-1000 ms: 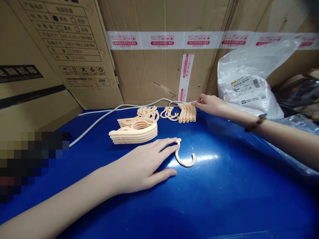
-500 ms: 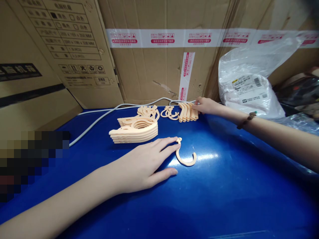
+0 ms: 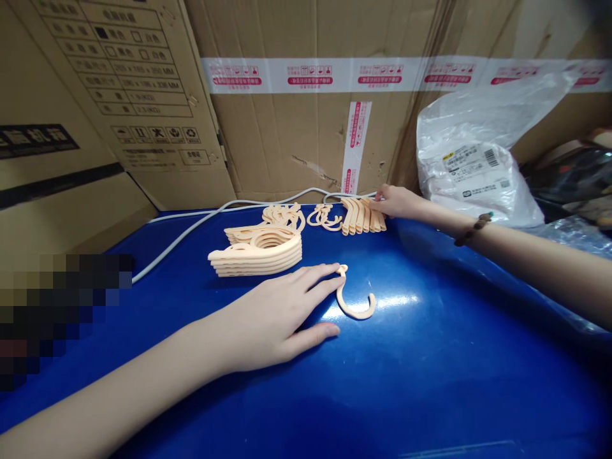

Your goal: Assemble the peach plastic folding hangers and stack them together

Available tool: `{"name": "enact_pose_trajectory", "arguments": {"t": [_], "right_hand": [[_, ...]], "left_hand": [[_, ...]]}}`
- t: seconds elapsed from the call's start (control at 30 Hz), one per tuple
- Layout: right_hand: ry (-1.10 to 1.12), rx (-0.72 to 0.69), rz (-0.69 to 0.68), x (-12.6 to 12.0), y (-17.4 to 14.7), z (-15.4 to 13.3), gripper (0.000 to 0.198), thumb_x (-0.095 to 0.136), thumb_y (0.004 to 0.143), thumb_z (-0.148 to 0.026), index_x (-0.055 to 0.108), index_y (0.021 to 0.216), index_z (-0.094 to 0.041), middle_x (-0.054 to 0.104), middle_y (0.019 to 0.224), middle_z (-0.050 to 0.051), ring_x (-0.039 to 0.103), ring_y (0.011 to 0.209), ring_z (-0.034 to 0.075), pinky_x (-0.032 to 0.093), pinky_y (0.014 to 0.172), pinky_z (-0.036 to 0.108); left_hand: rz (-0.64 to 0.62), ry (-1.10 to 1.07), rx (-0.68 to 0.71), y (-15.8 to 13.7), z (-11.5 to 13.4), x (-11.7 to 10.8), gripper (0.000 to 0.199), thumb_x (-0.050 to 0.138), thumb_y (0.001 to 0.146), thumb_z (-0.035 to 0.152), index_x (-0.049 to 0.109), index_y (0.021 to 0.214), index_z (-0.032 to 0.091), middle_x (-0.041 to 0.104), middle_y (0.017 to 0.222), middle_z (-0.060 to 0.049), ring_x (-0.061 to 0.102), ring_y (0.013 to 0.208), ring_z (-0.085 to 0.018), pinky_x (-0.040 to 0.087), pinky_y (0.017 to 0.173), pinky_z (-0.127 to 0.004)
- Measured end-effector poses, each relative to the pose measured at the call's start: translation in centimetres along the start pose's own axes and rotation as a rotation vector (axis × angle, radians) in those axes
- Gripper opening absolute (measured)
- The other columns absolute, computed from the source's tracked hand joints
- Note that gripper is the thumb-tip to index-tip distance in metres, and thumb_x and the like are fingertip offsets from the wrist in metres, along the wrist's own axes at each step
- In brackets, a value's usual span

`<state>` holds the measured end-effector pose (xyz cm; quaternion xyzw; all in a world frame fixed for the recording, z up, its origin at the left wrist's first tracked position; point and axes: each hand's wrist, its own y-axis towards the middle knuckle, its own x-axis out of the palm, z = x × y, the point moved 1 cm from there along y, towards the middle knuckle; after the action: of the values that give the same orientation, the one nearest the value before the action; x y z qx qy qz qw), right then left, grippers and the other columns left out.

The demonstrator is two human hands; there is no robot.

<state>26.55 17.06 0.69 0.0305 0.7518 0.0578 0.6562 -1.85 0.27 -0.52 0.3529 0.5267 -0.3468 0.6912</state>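
Note:
My left hand (image 3: 280,319) lies palm down on the blue table, its fingers stretched out. Its fingertips touch the eyelet end of a cream plastic hanger hook (image 3: 356,314), which lies flat with its curve toward me. Farther back, my right hand (image 3: 400,203) has its fingertips closed at the upper end of the rightmost piece in a row of cream hanger arms (image 3: 359,218). Left of that row lie several loose hooks (image 3: 329,221). A stack of curved hanger pieces (image 3: 258,255) stands beyond my left hand, with a jumbled pile of smaller cream parts (image 3: 283,215) behind it.
A white cable (image 3: 182,239) runs along the table's back edge and down the left. Cardboard boxes (image 3: 287,127) wall off the back and left side. At the right back sits a white plastic parcel bag (image 3: 473,172), with clear plastic wrap (image 3: 581,236) beside it.
The rightmost hanger arm in the row has shifted slightly right at its near end, under my right hand's fingers. My left hand and the hook by it stay in place.

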Motion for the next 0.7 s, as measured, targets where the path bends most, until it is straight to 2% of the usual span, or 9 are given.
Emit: {"name": "enact_pose_trajectory", "arguments": {"t": [0.13,0.23,0.3,0.37,0.43,0.57,0.7], "right_hand": [[-0.027,0.008,0.063,-1.1,-1.1,0.0,0.039,0.05,0.087,-0.046,0.06,0.101,-0.012,0.07,0.086,0.014,0.066,0.078,0.027,0.043,0.061,0.032],[-0.036,-0.062,0.085,-2.3,-3.3,-0.4,0.035,0.048,0.088,-0.043,0.055,0.108,-0.015,0.07,0.093,0.013,0.065,0.082,0.027,0.042,0.063,0.031],[-0.035,-0.176,0.048,-2.8,-5.3,-1.0,0.033,0.051,0.087,-0.042,0.051,0.11,-0.019,0.071,0.088,0.009,0.064,0.076,0.024,0.04,0.062,0.03],[-0.069,-0.433,0.001,-2.9,-7.4,-1.9,0.029,0.049,0.086,-0.036,0.048,0.111,-0.019,0.07,0.084,0.007,0.062,0.068,0.021,0.038,0.06,0.029],[-0.133,-0.585,-0.043,-2.6,-9.2,-2.9,0.028,0.048,0.086,-0.033,0.046,0.109,-0.018,0.069,0.08,0.006,0.061,0.066,0.021,0.035,0.058,0.029],[-0.286,-0.761,-0.07,-1.5,-11.4,-4.6,0.023,0.044,0.089,-0.033,0.049,0.104,-0.015,0.067,0.075,0.008,0.058,0.058,0.02,0.025,0.049,0.028],[-0.341,-0.857,-0.006,-1.1,-11.8,-5.3,0.021,0.042,0.092,-0.032,0.051,0.1,-0.014,0.066,0.071,0.007,0.055,0.053,0.017,0.021,0.049,0.027]], "left_hand": [[-0.005,0.013,0.011,0.0,0.0,0.0,0.052,0.04,0.098,0.045,0.037,0.143,0.02,0.037,0.151,-0.01,0.039,0.135,-0.026,0.039,0.108,-0.042],[0.0,0.023,0.028,0.1,0.1,-0.1,0.05,0.041,0.098,0.044,0.04,0.141,0.019,0.04,0.149,-0.01,0.038,0.136,-0.025,0.034,0.112,-0.043],[0.002,0.018,0.05,0.2,0.3,-0.1,0.048,0.042,0.098,0.04,0.04,0.141,0.019,0.042,0.148,-0.009,0.038,0.136,-0.025,0.032,0.113,-0.043],[0.003,0.014,0.075,0.3,0.6,-0.1,0.045,0.043,0.098,0.035,0.041,0.14,0.019,0.044,0.147,-0.007,0.039,0.136,-0.024,0.03,0.115,-0.043],[0.005,0.011,0.102,0.4,0.9,-0.1,0.042,0.043,0.098,0.031,0.042,0.138,0.019,0.046,0.146,-0.006,0.04,0.135,-0.022,0.028,0.116,-0.043],[0.032,0.012,0.154,0.5,1.3,0.0,0.038,0.042,0.098,0.023,0.045,0.136,0.018,0.05,0.143,-0.005,0.041,0.134,-0.019,0.028,0.116,-0.04],[0.077,0.045,0.167,0.4,1.5,0.1,0.038,0.043,0.097,0.023,0.047,0.134,0.017,0.051,0.141,-0.005,0.043,0.132,-0.019,0.031,0.113,-0.036]]}}
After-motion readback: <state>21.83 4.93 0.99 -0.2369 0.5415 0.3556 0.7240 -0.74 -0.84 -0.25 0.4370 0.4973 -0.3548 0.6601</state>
